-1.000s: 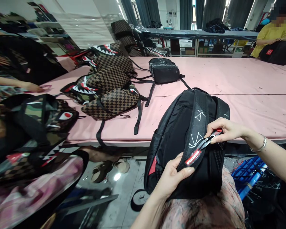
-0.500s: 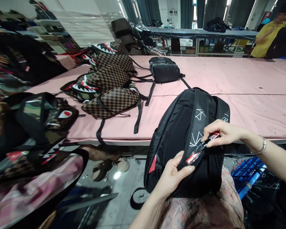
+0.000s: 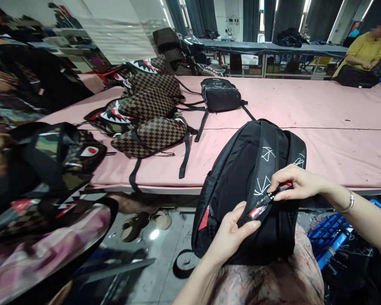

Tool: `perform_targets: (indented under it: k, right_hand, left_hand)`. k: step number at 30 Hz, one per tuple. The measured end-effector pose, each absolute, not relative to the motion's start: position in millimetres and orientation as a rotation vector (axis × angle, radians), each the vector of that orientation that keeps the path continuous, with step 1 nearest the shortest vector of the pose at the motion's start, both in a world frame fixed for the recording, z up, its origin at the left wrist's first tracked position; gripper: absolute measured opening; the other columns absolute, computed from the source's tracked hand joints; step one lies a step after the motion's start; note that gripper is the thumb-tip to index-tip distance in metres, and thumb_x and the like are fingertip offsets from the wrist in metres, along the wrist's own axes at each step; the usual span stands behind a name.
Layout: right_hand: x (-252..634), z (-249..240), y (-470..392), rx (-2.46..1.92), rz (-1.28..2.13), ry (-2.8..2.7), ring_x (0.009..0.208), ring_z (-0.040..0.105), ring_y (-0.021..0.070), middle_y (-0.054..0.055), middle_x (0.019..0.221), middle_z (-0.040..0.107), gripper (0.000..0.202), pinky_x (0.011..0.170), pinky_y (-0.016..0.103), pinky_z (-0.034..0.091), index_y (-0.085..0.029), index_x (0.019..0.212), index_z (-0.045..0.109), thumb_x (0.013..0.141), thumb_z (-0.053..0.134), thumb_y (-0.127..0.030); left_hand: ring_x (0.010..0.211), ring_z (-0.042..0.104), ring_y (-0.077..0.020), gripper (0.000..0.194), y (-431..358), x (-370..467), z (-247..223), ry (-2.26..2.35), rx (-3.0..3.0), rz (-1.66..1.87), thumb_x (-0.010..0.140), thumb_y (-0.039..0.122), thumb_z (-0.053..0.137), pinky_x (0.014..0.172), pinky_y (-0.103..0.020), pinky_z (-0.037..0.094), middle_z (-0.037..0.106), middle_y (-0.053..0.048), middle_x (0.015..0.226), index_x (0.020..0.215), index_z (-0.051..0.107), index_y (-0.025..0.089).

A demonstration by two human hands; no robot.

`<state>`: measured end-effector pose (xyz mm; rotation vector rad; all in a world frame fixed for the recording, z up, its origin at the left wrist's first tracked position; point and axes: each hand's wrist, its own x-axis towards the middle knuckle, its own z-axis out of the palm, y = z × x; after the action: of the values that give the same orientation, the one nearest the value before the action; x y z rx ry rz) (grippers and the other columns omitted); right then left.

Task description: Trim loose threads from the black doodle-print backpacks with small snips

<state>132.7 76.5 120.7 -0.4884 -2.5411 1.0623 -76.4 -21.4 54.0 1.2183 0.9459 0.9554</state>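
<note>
A black backpack [image 3: 231, 182] with white line drawings on its straps stands upright on my lap, against the table's edge. My left hand [image 3: 233, 233] grips the lower part of one shoulder strap [image 3: 257, 178], thumb on top beside a red label [image 3: 257, 212]. My right hand [image 3: 288, 182] pinches a small dark and red item, partly under clear plastic, on the same strap; its fingers hide most of it.
Brown checkered backpacks [image 3: 152, 135] and a small black backpack [image 3: 221, 95] lie on the pink table [image 3: 346, 156]. At the left a person holds a camouflage bag [image 3: 66, 156]. A blue basket [image 3: 330, 233] is at lower right. A person in yellow [image 3: 363, 48] is at the far right.
My right hand has shifted slightly on the strap, still pinching. The far person in yellow has lowered the hands onto a black bag. The view has tilted slightly.
</note>
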Motion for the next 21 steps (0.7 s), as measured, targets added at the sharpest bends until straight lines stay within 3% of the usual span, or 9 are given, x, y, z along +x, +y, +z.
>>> perform_targets:
  k: [7,21]
  right_hand:
    - [136.5,110.8,75.3,-0.500,1.078,-2.476,0.065,0.058,0.0095,0.005,0.076,0.066,0.018,0.057,0.018,0.043,-0.011,0.084,0.064,0.079,0.062,-0.029]
    - [143.2,110.1,76.7,-0.580,1.035,-2.449,0.062,0.055,0.0079,0.003,0.075,0.065,0.019,0.054,0.017,0.041,-0.012,0.085,0.064,0.077,0.064,-0.029]
  left_hand:
    - [0.108,0.051,-0.0247,0.038,-19.9,-77.3,50.4,0.911,1.143,0.945,0.072,0.028,0.065,0.097,-0.034,0.034,0.061,-0.006,0.110,0.109,0.063,0.020]
    - [0.109,0.051,-0.0244,0.039,-21.1,-79.3,46.7,0.923,1.083,0.915,0.072,0.028,0.067,0.095,-0.032,0.036,0.062,-0.005,0.113,0.110,0.063,0.022]
